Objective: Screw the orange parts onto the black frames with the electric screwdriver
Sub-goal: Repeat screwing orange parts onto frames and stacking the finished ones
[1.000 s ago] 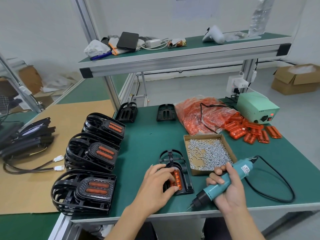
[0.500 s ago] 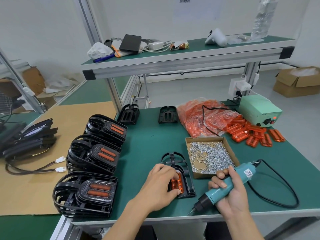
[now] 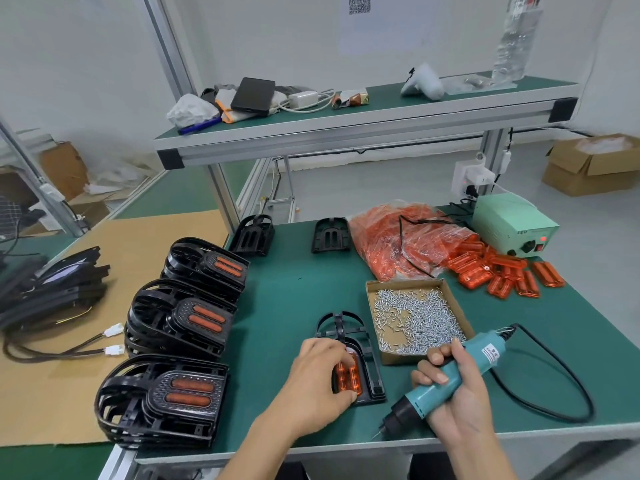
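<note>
A black frame (image 3: 360, 336) lies flat on the green bench near the front edge, with an orange part (image 3: 349, 377) seated in it. My left hand (image 3: 317, 379) curls over the orange part and pinches it against the frame. To the right, my right hand (image 3: 453, 400) grips the teal electric screwdriver (image 3: 450, 379), bit pointing down-left above the bench edge, clear of the frame. An open cardboard box of screws (image 3: 415, 315) sits just behind the screwdriver.
Three stacks of finished black frames (image 3: 180, 320) line the bench's left side. Two bare frames (image 3: 330, 233) stand at the back. A bag of orange parts (image 3: 401, 240), loose orange parts (image 3: 509, 275) and the green power unit (image 3: 512, 225) sit back right. The screwdriver's cable (image 3: 571, 382) loops right.
My left hand has shifted slightly down over the orange part in the frame. The right hand with the screwdriver has barely moved. The camera view has tilted a little.
</note>
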A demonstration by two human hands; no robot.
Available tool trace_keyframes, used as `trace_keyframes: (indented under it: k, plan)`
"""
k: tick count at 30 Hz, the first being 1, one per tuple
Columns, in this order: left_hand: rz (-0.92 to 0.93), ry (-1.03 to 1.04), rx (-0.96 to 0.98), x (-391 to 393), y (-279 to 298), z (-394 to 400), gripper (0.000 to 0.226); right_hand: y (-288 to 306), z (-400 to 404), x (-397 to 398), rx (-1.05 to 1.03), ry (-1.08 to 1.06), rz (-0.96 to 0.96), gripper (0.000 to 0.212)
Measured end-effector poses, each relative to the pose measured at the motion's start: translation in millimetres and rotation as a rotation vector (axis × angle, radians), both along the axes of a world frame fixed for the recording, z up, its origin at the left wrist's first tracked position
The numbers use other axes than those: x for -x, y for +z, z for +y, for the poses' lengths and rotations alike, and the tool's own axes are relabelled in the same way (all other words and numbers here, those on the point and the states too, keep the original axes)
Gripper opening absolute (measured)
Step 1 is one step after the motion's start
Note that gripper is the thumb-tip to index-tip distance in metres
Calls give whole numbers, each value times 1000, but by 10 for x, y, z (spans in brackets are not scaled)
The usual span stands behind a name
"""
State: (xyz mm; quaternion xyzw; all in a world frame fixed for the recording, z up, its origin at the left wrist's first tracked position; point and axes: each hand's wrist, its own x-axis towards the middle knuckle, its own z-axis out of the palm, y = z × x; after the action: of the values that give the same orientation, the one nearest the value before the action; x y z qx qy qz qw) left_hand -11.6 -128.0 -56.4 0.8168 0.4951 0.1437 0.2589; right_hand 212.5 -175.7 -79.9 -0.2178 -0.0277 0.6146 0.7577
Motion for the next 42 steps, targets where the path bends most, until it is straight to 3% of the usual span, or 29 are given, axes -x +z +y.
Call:
trace_keyframes:
  k: [3, 8, 10, 14, 18, 24, 29, 37, 42]
  plan:
    - [-119, 86, -12, -68, 86, 39, 23, 0, -4, -1, 4, 2, 4, 20]
    - [-258, 124, -221, -502, 302, 231, 7, 12, 1, 4, 12, -3, 14, 20]
    - [-224, 25, -210, -765, 370, 319, 5, 22, 4, -2, 21, 1, 16, 21]
    - [66, -181, -275, -1249, 361, 487, 15, 30, -11, 16, 28, -5, 26, 19]
    - [229, -242, -105, -1467, 260, 606, 27, 50, -28, 36, 46, -15, 33, 19]
    - [193, -200, -105, -1505, 229, 630, 4, 93, -26, 37, 59, -27, 31, 18]
    - [128, -132, -143, -1431, 170, 576, 8, 102, -32, 44, 59, -35, 2, 19]
    - [271, -154, -167, -1480, 194, 560, 8, 66, -27, 36, 46, -26, 2, 19]
    - [46, -127, -138, -1412, 78, 541, 8, 41, -15, 31, 41, -29, -12, 19]
